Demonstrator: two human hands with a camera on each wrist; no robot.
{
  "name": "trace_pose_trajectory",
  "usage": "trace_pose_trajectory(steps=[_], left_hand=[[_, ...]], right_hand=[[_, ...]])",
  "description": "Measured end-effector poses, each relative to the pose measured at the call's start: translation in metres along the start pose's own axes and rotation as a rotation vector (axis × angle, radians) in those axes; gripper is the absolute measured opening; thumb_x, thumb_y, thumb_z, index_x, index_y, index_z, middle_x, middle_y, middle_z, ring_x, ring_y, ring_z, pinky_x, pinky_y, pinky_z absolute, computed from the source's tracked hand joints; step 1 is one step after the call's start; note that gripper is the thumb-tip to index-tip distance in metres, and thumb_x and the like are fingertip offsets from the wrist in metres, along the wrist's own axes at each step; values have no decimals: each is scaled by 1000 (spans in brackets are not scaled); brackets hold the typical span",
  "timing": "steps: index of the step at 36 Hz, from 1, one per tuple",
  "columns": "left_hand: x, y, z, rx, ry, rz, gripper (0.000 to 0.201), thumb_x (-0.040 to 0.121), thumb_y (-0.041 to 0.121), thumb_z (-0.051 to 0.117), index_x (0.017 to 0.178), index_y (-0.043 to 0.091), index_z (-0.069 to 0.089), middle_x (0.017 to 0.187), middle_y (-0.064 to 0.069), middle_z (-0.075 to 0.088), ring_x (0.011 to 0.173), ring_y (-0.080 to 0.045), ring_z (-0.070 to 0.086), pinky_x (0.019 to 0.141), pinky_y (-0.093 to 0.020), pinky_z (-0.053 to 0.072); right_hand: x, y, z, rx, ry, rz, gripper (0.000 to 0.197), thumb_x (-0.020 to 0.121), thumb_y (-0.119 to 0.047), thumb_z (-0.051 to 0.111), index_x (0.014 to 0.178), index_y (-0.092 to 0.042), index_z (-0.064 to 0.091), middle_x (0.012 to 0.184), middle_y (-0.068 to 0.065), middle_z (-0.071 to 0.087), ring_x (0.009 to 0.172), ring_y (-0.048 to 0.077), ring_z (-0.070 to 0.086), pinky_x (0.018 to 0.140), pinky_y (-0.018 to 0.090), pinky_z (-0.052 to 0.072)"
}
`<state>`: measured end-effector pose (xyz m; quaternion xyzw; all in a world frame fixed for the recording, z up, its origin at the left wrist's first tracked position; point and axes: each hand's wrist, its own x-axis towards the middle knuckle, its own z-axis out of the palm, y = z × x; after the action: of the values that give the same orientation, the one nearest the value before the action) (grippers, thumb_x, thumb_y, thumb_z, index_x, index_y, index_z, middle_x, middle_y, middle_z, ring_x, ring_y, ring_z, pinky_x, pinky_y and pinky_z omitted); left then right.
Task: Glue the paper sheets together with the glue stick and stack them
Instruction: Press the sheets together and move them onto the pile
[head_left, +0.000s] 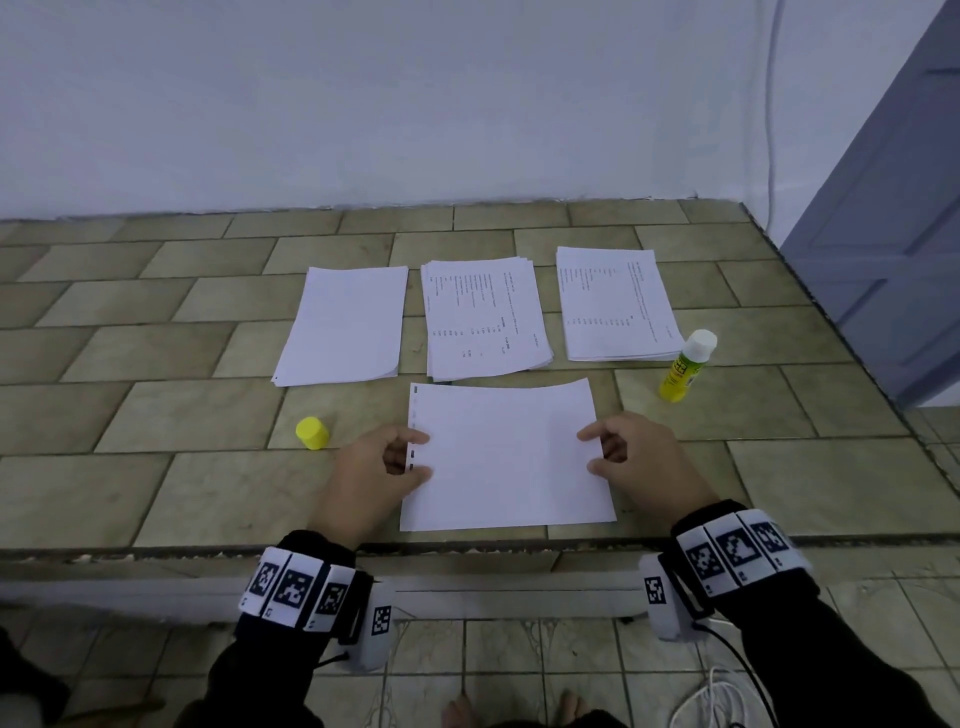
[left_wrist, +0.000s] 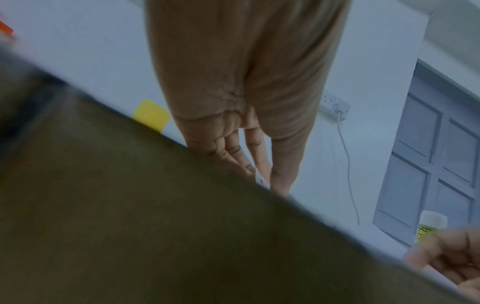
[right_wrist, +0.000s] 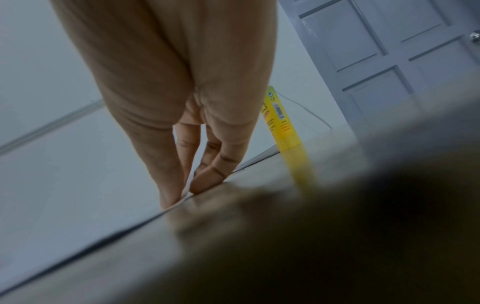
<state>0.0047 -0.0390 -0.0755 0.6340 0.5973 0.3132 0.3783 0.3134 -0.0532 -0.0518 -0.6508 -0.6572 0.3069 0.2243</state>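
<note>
White paper under my fingertips (head_left: 418, 439): my left hand (head_left: 371, 478) pinches the left short edge of the near sheet (head_left: 506, 457), thumb and forefinger closed on its margin, and my right hand (head_left: 636, 457) does the same at the right edge, fingers together on the paper. In the right wrist view the fingertips (right_wrist: 205, 183) sit down at the sheet's edge against the tiled counter (head_left: 156, 483). Sheet lies flat, blank side up, at the counter's front edge, just below the middle of three stacks — blank stack (head_left: 345, 325) left, printed stack (head_left: 485, 317) centre, second printed stack (head_left: 615, 304) right. Handling, as I judge it: very light, limp, easily creased, prone to sliding on glazed tile; best held at opposite edges and kept taut. Glue stick (head_left: 685, 366) stands uncapped just beside the right stack; its yellow cap (head_left: 312, 433) rests near my left hand, well apart from the stick.
</note>
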Motion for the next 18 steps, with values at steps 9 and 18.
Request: trace_pose_trajectory(steps=[9,18], left_hand=[[-2,-1,-3,-3,-21,2,32,77,8,82,99,27,69,88,-8,66,75,-16,60,69,-15,52],[-5,-2,-5,-10,-13,30,33,77,8,82,99,29,69,89,-6,67,75,-12,60,69,-14,51]], right_hand=[[2,2,-1,11,-20,19,29,81,-4,71,104,-21,67,94,1,58,81,10,57,67,5,43],[1,4,1,25,-21,10,29,80,-3,72,104,-19,67,92,0,56,80,13,57,69,6,45]])
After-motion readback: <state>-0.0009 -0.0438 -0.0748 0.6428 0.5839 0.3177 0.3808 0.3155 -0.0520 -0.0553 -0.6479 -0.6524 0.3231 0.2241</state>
